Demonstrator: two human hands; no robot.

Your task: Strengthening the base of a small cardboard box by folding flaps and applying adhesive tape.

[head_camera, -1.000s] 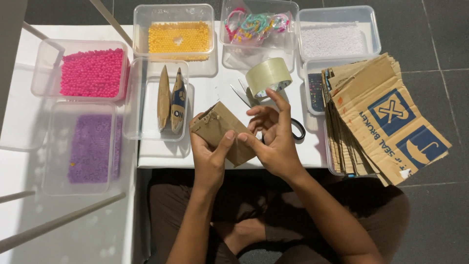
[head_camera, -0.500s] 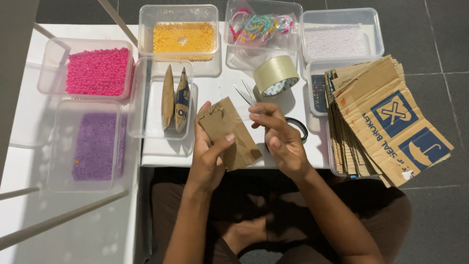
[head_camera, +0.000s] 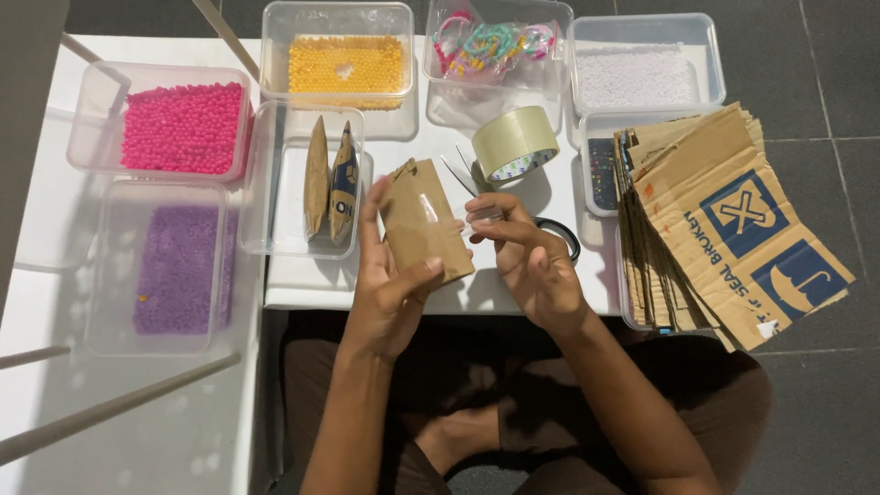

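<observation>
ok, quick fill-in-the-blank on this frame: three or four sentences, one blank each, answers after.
1. The left hand holds a small brown ____ pouch.
2. The roll of clear tape stands on the ____ table.
3. The tub left of the yellow beads holds ____ beads.
4. The stack of flattened cardboard pieces lies on the person's ____ side.

Missing words: paper; white; pink; right
</observation>
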